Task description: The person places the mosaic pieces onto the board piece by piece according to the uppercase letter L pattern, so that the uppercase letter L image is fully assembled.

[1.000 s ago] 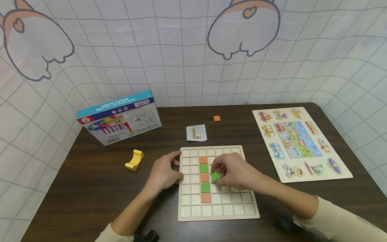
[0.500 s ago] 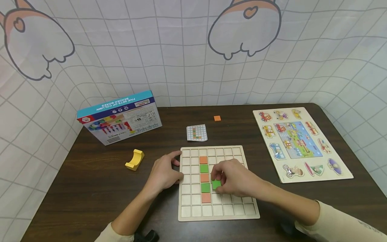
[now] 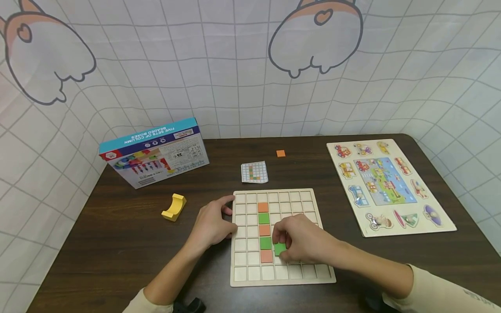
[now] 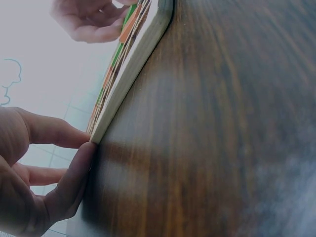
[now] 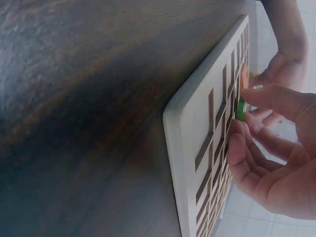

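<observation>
A wooden grid board [image 3: 242,282] lies on the table with a column of alternating orange and green square tiles [image 3: 265,230]. My right hand [image 3: 307,239] pinches a green tile [image 3: 279,249] between thumb and fingers, low over the column of squares just right of that row. In the right wrist view, the green tile [image 5: 240,108] stands out past the fingertips, close over the board. My left hand [image 3: 211,224] rests at the board's left side, thumb and index finger touching its edge. In the left wrist view those fingertips [image 4: 88,148] meet the rim.
Behind the board lie a small printed pattern card [image 3: 254,172] and a loose orange tile [image 3: 280,153]. A yellow curved block [image 3: 174,207] and an upright toy box [image 3: 160,156] are to the left. A vehicle picture puzzle [image 3: 391,187] lies at right.
My right hand has moved toward the front of the board with the green tile, which is now beside the lowest orange tile. My left hand has stayed at the board's edge.
</observation>
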Demonstrator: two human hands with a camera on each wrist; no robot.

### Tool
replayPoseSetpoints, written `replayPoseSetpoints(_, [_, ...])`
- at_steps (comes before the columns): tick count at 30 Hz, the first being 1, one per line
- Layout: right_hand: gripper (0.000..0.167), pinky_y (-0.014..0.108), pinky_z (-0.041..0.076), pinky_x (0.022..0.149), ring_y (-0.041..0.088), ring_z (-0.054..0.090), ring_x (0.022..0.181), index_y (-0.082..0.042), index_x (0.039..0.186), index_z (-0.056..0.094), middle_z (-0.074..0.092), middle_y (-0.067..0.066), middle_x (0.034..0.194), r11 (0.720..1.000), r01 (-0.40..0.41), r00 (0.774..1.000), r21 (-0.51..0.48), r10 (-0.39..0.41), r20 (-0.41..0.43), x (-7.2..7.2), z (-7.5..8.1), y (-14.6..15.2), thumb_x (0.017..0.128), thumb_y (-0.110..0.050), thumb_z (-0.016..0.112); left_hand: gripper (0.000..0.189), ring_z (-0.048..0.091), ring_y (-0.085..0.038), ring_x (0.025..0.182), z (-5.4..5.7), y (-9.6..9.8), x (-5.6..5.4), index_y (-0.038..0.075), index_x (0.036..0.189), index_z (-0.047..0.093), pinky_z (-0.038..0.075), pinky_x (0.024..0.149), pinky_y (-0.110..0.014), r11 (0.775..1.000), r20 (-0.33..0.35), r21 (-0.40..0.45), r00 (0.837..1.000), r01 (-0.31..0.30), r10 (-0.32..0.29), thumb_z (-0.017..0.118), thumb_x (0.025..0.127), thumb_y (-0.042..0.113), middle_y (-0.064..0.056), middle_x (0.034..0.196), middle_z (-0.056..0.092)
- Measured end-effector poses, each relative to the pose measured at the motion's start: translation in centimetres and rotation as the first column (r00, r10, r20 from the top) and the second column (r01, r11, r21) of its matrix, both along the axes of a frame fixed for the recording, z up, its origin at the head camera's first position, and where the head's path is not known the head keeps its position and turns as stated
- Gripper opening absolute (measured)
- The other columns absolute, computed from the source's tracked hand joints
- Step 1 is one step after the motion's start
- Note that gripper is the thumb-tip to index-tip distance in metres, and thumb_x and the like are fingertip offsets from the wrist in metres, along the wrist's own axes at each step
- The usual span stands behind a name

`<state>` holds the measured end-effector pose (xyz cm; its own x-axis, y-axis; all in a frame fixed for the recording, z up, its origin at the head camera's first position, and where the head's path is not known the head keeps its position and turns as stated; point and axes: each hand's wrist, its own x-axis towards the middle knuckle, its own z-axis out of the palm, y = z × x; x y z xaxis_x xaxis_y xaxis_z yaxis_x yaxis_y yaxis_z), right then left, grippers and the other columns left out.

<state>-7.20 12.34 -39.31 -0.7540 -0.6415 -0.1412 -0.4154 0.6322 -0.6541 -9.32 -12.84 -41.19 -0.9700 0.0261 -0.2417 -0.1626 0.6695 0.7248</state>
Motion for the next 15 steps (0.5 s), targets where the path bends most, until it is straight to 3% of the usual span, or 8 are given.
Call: replayPoseSetpoints(15, [0.025, 0.021, 0.047, 0.062, 0.001, 0.05, 0.066, -0.016, 0.083, 0.069, 0.059, -0.007, 0.07, 1.0, -0.006, 1.0, 0.028, 0.006, -0.004, 0.74, 0.0, -0.2, 0.069, -0.004, 0.086, 0.078, 0.062, -0.015, 0.053, 0.12, 0.04, 0.07, 0.013, 0.146, 0.06, 0.05, 0.051, -0.028, 1.0, 0.012, 0.005, 1.0, -0.009, 0.009, 0.079, 0.072, -0.004, -0.008, 0.1, 0.066])
